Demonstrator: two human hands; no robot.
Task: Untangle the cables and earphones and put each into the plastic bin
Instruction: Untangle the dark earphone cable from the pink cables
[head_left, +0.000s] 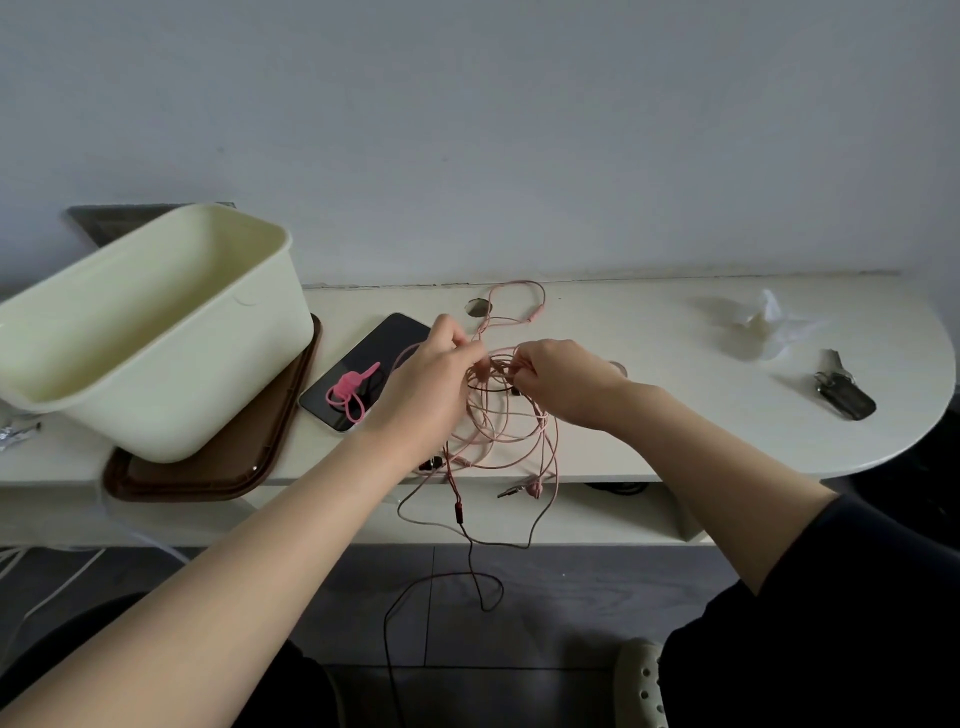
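Both hands, left (439, 366) and right (563, 376), are pinching a tangle of thin pink cables (501, 415) (looping, dark strands trailing floorward) above the worktop (675, 415).

Matt cream plastic bin (171, 332), glossy black phone (374, 358), smooth brown plastic tray (208, 473).
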